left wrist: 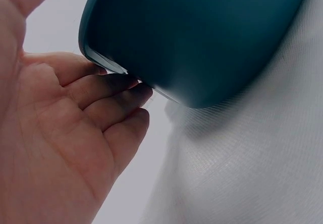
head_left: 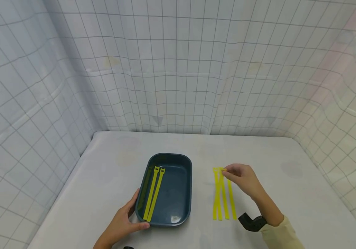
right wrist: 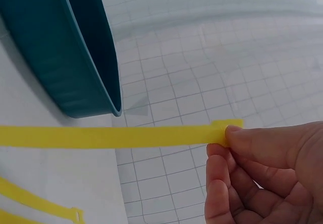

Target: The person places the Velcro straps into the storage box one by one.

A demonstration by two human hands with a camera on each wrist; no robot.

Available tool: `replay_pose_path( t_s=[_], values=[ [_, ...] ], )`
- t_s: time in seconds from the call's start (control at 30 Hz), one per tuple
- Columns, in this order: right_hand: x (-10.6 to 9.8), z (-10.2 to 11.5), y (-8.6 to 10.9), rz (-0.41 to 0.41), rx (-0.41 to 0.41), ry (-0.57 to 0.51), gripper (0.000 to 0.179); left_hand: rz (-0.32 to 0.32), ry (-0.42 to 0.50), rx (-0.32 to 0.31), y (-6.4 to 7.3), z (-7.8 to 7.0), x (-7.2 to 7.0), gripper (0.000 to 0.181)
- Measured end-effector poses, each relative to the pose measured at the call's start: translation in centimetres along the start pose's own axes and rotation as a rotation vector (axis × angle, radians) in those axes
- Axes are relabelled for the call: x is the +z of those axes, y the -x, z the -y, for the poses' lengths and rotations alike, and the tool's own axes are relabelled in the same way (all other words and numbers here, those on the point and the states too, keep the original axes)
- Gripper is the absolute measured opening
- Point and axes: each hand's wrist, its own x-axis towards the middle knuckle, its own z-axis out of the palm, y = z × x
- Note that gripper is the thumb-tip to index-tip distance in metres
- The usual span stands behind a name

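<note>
A dark teal tray [head_left: 175, 193] sits on the table, with two yellow cable straps [head_left: 155, 195] lying lengthwise along its left side. My left hand [head_left: 120, 219] grips the tray's near left corner, thumb at the front rim and fingers against the left wall. In the left wrist view, the fingertips [left wrist: 144, 90] meet the tray's edge. Right of the tray, my right hand [head_left: 241, 178] pinches a yellow cable strap [right wrist: 111, 136] by its slotted head between thumb and fingers. Several more yellow straps [head_left: 232, 200] lie on the table below that hand, side by side.
A white cloth covers the table [head_left: 115, 155]. White grid-patterned curtains [head_left: 193, 90] hang behind it and along both sides. A black wrist device [head_left: 252, 223] sits at my right wrist, by a pale yellow sleeve [head_left: 282, 237].
</note>
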Motion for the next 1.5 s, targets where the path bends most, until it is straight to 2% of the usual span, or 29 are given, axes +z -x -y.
replay_pose_path(
  t_s=[0.3,0.57,0.83,1.13,1.33,1.5],
  values=[
    [-0.2,-0.1,0.7,-0.019,-0.002,-0.033,0.026,-0.007,-0.001,0.002,0.0,-0.1,0.1,0.103],
    [-0.3,0.1,0.8,-0.09,-0.023,-0.063,0.023,-0.01,0.004,0.0,0.0,0.0,0.1,0.103],
    [-0.5,0.4,1.0,-0.084,-0.003,-0.06,0.024,-0.007,0.003,0.003,0.0,0.0,0.1,0.103],
    [-1.4,2.0,1.7,-0.088,-0.067,-0.071,0.023,-0.007,0.005,0.001,0.1,-0.1,0.1,0.103],
    [-1.7,2.8,1.4,-0.087,-0.073,-0.082,0.022,-0.008,-0.003,0.002,0.0,0.1,0.2,0.103],
    [-1.9,3.8,0.7,-0.102,-0.128,-0.125,0.022,-0.015,-0.01,0.013,-0.1,0.1,0.2,0.104]
  ],
)
